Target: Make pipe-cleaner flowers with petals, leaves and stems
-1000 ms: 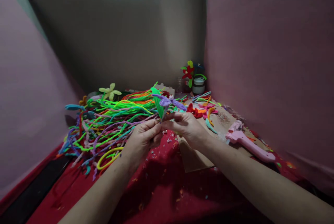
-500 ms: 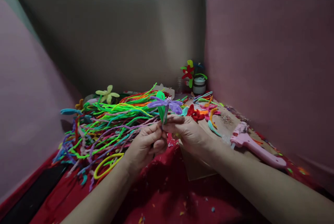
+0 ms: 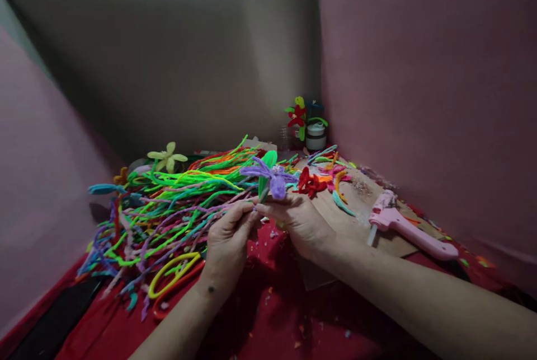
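A purple pipe-cleaner flower (image 3: pixel 277 183) with a pale beaded centre and a green leaf (image 3: pixel 268 161) is held up over the table's near middle. My right hand (image 3: pixel 308 225) pinches its stem just under the petals. Lower on the stem, the fingertips of my left hand (image 3: pixel 230 237) are pressed together, close against the right thumb. Behind the left hand spreads a big heap of coloured pipe cleaners (image 3: pixel 176 214). A red pipe-cleaner flower (image 3: pixel 310 183) lies just beyond the right hand.
A pink glue gun (image 3: pixel 413 231) lies on cardboard (image 3: pixel 356 231) at right. Yellow-and-red-handled scissors (image 3: pixel 174 276) rest at left, near a black flat object (image 3: pixel 54 315). Finished flowers stand by a white-lidded jar (image 3: pixel 316 137) at the back. Scraps dot the red cloth (image 3: pixel 260 315).
The purple flower has tipped and turned so its petals face more toward me. My left hand has rotated, its fingers now pinching lower on the stem. The view has shifted slightly.
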`<state>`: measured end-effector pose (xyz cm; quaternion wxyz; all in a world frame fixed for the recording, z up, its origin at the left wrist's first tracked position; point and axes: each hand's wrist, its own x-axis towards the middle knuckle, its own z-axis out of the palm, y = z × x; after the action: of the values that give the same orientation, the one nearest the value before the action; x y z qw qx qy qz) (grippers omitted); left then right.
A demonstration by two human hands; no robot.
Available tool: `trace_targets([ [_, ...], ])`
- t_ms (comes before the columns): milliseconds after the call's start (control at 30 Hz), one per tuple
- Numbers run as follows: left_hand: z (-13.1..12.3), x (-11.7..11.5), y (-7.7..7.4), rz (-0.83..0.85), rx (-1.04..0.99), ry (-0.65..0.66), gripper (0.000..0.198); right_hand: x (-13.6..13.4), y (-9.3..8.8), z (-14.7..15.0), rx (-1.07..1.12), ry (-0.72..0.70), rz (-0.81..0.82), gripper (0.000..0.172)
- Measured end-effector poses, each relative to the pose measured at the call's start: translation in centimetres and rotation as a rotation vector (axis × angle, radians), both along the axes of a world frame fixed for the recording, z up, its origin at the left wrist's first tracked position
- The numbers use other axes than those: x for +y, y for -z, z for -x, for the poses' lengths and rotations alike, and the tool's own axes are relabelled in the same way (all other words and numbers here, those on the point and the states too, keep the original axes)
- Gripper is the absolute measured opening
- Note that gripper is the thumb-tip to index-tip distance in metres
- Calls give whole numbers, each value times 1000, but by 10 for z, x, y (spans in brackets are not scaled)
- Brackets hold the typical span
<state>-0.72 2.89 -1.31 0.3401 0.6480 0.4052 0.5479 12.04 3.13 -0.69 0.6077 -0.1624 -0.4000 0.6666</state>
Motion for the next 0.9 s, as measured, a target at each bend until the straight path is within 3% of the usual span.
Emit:
trace_targets([
  [267,-5,-2,-11,299,-341,272,18,-2,-4,-5,-95,-106,-117,23],
  [400,-6,-3,-9,359,-439,336,20,-2,1,-2,-110,-69,-143,20],
  [500,-1,0,-11,408,-374,410,16,0,4,-4,-99,16,-91,14],
  [633,13,6,-25,393,-187,326,21,-1,1,-12,-111,21,-63,15],
  [700,17,8,-32,389,-211,275,22,-1,0,-15,-121,-66,-69,19],
  [900,11,4,-36,457,-325,328,20,-4,6,-16,-283,-234,-88,24],
])
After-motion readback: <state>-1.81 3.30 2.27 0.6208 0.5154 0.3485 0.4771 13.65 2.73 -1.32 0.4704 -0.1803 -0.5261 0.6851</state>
